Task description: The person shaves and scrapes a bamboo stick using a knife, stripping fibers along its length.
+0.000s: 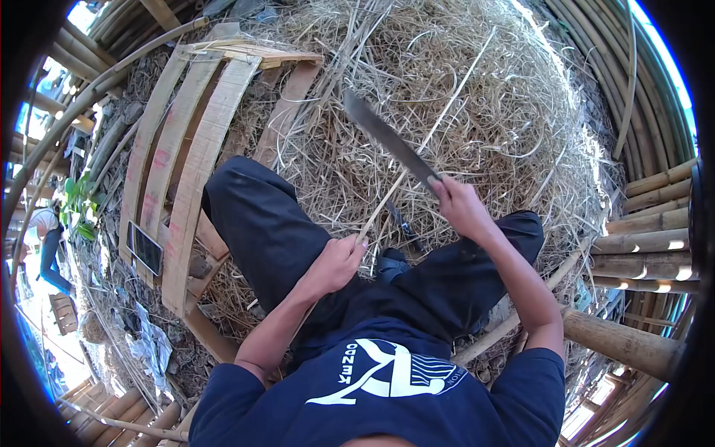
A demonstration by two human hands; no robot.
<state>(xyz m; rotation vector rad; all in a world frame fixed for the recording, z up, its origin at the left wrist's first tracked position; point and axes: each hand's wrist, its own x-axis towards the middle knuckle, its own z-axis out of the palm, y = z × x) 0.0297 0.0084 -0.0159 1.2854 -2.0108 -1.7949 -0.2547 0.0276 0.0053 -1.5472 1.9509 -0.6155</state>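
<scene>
Pale, curly shavings [477, 97] blanket the ground where the person sits, legs bent outward in dark trousers [261, 201]. To the person's left I see a slatted wooden crate [212, 127], with a dark-screened phone [144, 249] resting at its near end. Bamboo poles [648, 264] close in on the right, one thick pole [622, 343] reaching toward the person's right elbow. Off to the far left, beyond some green leaves [80, 205], another person [49, 246] shows small against glare.

The left hand [339, 262] is closed around the near end of a thin pale strip [462, 83], close above the left thigh. The right hand [462, 208] is clamped on the handle of a long knife [391, 141], out over the shavings by the right knee.

The knife's handle is covered by the fingers, and I cannot tell whether the blade touches the strip where the two cross. Between the legs lies a dark, narrow object [403, 226], too unclear to name; a foot [392, 264] is partly hidden by the trousers.

The strip's long axis runs from the left hand forward and to the right, its far end over the shavings. The knife slants the other way, tip forward and to the left, toward the crate.
</scene>
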